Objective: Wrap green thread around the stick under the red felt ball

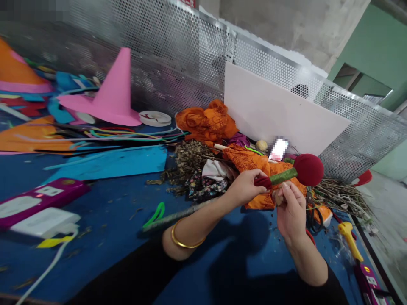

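Left hand (248, 186) gripping red cloth bundle (308, 170), right hand (291, 215) pinched closed under green binding (284, 175)

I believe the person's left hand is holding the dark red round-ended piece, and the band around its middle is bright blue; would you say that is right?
Not quite: the head view shows that the band is green, not blue. The left hand does hold the dark red round-ended piece.
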`<state>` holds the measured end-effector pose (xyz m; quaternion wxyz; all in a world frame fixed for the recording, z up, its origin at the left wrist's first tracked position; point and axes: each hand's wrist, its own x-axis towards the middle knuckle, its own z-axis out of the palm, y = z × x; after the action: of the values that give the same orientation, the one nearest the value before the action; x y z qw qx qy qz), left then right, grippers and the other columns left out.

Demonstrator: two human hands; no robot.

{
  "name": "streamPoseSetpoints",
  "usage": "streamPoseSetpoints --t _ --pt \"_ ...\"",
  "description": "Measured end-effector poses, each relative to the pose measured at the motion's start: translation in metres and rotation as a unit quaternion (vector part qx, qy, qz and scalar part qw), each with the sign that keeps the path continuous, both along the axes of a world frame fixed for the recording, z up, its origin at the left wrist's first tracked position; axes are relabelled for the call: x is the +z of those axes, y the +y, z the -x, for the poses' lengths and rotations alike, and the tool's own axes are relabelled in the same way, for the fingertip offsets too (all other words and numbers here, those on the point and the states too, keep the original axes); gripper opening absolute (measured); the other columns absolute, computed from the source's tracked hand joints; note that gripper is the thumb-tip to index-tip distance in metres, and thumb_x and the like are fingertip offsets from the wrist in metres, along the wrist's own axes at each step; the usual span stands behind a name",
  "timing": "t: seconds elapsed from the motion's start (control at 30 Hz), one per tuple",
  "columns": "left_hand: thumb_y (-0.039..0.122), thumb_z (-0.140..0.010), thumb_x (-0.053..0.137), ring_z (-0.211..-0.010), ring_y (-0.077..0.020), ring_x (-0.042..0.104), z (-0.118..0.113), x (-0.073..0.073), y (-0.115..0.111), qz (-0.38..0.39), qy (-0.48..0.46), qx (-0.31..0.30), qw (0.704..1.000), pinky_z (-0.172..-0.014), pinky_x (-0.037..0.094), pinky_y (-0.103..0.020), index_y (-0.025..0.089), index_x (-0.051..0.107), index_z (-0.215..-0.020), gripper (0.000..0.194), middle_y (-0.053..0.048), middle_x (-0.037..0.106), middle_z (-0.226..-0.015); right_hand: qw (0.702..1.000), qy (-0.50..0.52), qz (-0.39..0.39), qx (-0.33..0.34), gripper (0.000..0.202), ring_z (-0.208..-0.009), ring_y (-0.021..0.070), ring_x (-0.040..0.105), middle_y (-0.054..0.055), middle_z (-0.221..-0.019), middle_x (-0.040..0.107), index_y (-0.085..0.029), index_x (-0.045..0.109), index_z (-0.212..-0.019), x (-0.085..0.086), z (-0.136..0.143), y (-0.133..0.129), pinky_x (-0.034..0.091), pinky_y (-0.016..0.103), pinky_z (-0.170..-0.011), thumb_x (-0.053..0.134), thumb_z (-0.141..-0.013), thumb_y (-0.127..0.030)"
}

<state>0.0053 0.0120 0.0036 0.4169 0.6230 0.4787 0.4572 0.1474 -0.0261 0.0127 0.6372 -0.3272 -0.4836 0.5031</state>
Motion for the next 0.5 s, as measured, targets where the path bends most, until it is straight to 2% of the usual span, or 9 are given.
streamPoseSetpoints --t 0.27,0.5 --pt "0.025 -0.06 0.068 -0.076 -0.019 0.062 0.0 -0.009 0.006 0.003 0.069 0.012 0.998 -0.074 0.046 -0.029 0.015 0.068 -0.084 0.026 0.0 0.07 -0.077 0.999 -0.029 -0.005 -0.029 0.036 -0.054 0.0089 0.028 -0.004 -0.059 0.041 -0.019 0.052 -0.06 -0.007 0.008 -0.004 0.028 0.025 -0.053 0.069 -0.081 -0.043" --pt "0.023 -0.064 0.064 -0.081 -0.02 0.064 -0.002 -0.017 0.01 -0.006 0.13 0.002 0.991 -0.075 0.047 -0.029 0.014 0.069 -0.09 0.028 -0.003 0.072 -0.084 1.0 -0.026 0.008 -0.012 0.035 -0.053 0.0078 0.026 -0.005 -0.057 0.04 -0.018 0.054 -0.061 -0.008 0.006 0.001 0.024 0.024 -0.05 0.069 -0.079 -0.043"
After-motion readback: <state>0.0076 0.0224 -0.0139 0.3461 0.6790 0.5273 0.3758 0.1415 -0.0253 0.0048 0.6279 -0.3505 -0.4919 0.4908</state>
